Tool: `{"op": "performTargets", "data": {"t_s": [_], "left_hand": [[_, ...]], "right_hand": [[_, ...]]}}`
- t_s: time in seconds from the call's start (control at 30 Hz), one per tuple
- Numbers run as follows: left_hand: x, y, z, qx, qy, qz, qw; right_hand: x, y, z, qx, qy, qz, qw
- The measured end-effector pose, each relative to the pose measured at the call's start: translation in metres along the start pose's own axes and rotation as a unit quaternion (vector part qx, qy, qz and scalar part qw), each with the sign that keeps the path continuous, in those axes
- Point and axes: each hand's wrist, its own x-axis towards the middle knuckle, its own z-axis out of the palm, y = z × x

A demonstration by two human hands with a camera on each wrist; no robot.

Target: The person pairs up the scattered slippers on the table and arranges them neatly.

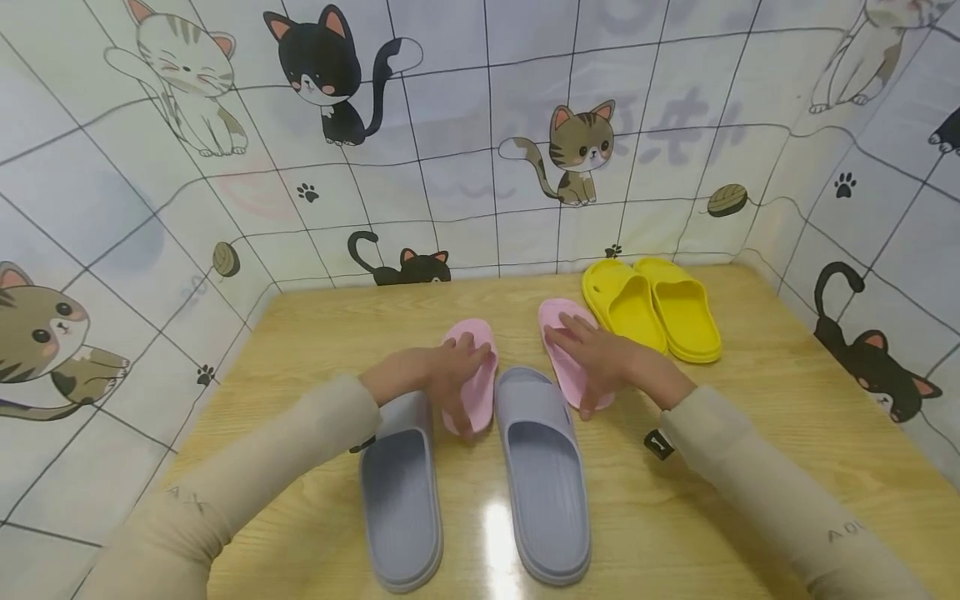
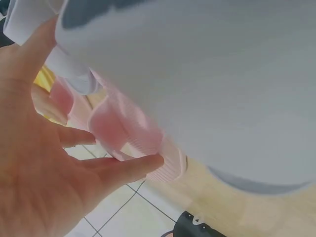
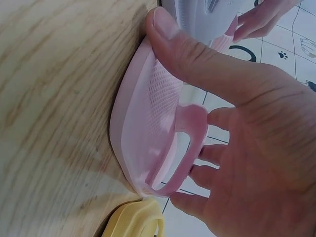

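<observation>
I observe the left hand (image 1: 442, 375) curled around the left pink slipper (image 1: 474, 375), and the right hand (image 1: 600, 360) gripping the right pink slipper (image 1: 564, 350), thumb at its heel. Both rest on the wooden table (image 1: 787, 417), beside the grey slippers (image 1: 542, 475). Risk: either pink slipper snags a grey toe or nudges the yellow slippers (image 1: 652, 307).

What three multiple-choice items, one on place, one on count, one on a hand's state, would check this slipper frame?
1. The yellow slippers lie: A far right of the table; B near left; C between the grey slippers.
2. Slippers in view: A four; B six; C eight.
3. The right hand: A hangs idle; B grips a pink slipper; C lies flat on bare wood.

A: they sit by the back right wall. B: two yellow, two pink, two grey. B: thumb and fingers curl round its strap.
</observation>
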Motion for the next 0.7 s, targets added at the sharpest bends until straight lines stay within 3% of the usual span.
{"op": "performTargets", "data": {"t_s": [0.17, 0.7], "left_hand": [[0.007, -0.003, -0.009, -0.008, -0.012, 0.005, 0.9999], [0.034, -0.024, -0.028, -0.026, 0.0, 0.036, 0.999]], "right_hand": [[0.003, 0.002, -0.003, 0.002, -0.005, 0.005, 1.0], [0.021, 0.011, -0.007, 0.008, -0.01, 0.017, 1.0]]}}
